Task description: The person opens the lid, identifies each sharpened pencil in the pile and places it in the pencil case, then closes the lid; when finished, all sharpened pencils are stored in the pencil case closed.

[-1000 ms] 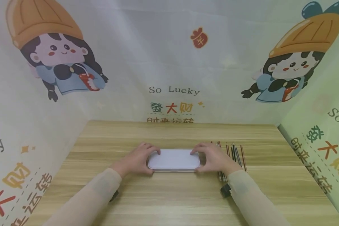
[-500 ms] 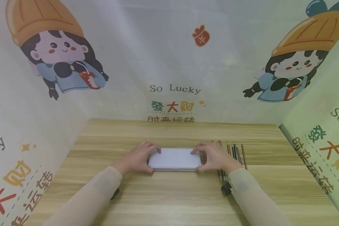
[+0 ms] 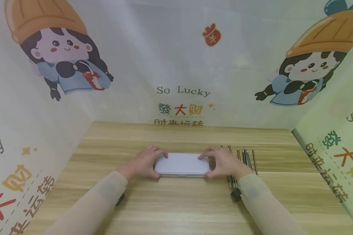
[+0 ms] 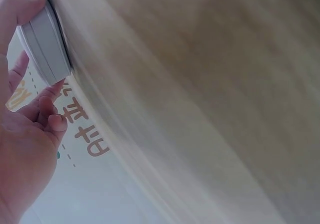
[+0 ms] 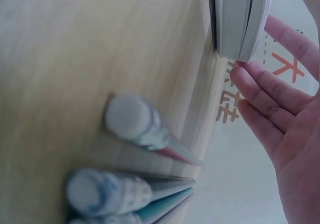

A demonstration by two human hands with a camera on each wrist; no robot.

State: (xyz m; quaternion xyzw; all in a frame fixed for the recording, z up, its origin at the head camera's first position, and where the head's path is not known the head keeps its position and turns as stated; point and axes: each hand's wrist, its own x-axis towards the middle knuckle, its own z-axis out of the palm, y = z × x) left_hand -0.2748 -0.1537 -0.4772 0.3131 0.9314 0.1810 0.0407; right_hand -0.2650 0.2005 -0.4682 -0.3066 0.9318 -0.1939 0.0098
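Observation:
A white flat pencil case point(image 3: 182, 164) with rounded corners lies level on the wooden table, its lid down. My left hand point(image 3: 145, 163) grips its left end, thumb at the near corner and a fingertip over the top. At the other end my right hand point(image 3: 222, 163) holds it the same way. The left wrist view shows the case's point(image 4: 44, 39) side and seam between thumb and fingers. In the right wrist view some fingers touch the end of the case point(image 5: 235, 22). Parts of both short ends are hidden by the hands in the head view.
Several pencils point(image 3: 247, 157) lie side by side on the table point(image 3: 176, 205), right of and partly behind my right hand and forearm. In the right wrist view their blunt ends point(image 5: 131, 116) are near. Printed cloth walls point(image 3: 182, 58) enclose the table's back and sides.
The head view has tilted down slightly, so the wall prints sit higher or further out. Both hands keep their hold on the pencil case, which stays in place on the table.

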